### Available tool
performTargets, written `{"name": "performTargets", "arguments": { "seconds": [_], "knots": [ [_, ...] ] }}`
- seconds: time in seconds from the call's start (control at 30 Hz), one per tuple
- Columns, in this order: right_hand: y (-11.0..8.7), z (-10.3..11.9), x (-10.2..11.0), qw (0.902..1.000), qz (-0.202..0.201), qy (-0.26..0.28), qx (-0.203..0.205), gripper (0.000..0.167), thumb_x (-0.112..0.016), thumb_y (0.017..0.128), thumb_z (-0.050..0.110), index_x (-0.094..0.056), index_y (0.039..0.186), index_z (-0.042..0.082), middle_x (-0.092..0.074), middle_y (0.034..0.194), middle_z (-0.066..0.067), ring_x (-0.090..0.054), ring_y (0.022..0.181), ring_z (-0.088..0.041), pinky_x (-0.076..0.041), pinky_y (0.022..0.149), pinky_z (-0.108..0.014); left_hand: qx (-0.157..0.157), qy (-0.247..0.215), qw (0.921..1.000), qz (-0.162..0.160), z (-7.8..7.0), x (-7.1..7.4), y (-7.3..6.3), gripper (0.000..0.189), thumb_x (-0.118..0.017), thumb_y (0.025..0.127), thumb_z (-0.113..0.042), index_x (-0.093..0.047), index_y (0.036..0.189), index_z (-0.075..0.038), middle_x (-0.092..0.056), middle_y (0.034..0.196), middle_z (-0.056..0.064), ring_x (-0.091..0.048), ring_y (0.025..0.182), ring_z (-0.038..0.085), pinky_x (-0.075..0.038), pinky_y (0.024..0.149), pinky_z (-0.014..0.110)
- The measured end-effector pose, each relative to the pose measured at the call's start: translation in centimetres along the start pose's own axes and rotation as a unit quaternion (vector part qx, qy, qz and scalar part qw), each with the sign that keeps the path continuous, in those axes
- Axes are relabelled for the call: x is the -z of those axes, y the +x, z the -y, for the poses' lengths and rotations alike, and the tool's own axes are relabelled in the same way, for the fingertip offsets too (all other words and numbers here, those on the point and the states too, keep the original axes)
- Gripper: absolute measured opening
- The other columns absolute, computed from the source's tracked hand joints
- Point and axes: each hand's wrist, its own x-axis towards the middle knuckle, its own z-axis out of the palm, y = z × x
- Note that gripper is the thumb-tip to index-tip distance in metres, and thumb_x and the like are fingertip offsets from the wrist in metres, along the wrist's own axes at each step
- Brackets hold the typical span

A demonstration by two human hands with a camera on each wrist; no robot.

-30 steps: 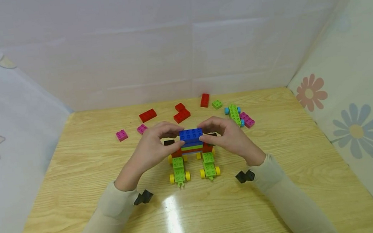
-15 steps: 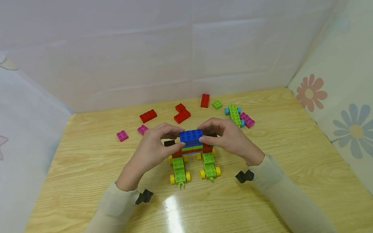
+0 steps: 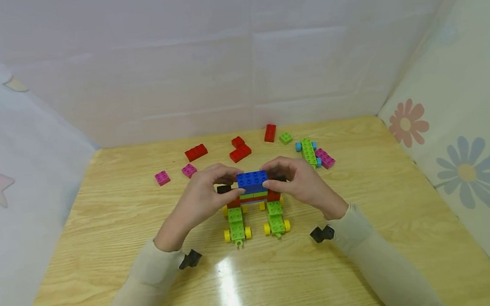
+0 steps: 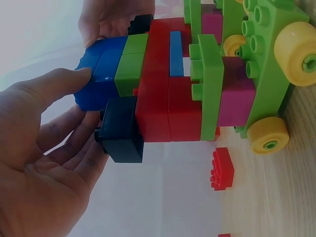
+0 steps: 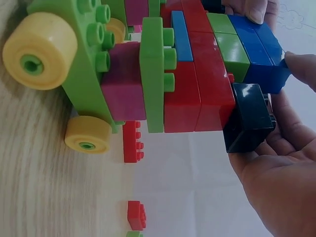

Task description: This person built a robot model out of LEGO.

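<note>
In the head view a model of toy building bricks stands mid-table on two green wheeled bases (image 3: 237,229) with yellow wheels. At its top is a blue brick (image 3: 252,178), pinched at its left end by my left hand (image 3: 207,197) and at its right end by my right hand (image 3: 304,189). The left wrist view shows two blue layers pressed flush, above light green bricks (image 4: 131,69) and red bricks (image 4: 155,89). A black brick (image 4: 121,131) juts out beside my left fingers; another black brick (image 5: 249,118) sits by my right fingers.
Behind the model lie loose red bricks (image 3: 240,153), pink bricks (image 3: 162,177) and a small green brick (image 3: 286,138). A green base with blue wheels (image 3: 308,153) rests at the back right, beside a long pink brick (image 3: 325,158). Fabric walls (image 3: 238,84) border the table.
Both hands keep their pinch on the blue brick with hardly any movement. The seam under that brick, visible earlier, no longer shows from the head. The head view has shifted slightly.
</note>
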Motion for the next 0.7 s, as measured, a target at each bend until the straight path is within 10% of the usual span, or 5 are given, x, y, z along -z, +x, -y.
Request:
{"name": "performTargets", "arguments": {
  "seconds": [0.7],
  "knots": [
    [0.1,-0.42,-0.26,0.9995,-0.001,-0.032,0.008,0.036,-0.082,0.104,0.021,-0.076,0.14,0.016,-0.078,0.134,-0.005,-0.075,0.122,-0.025,-0.063,0.103,-0.039,0.022,-0.007,0.9997,-0.004,0.58,-0.16,-0.04,0.037,-0.088,0.099,-0.025,-0.078,0.134,-0.015,-0.08,0.128,0.003,-0.079,0.118,0.032,-0.065,0.106,0.054]
  ]
}}
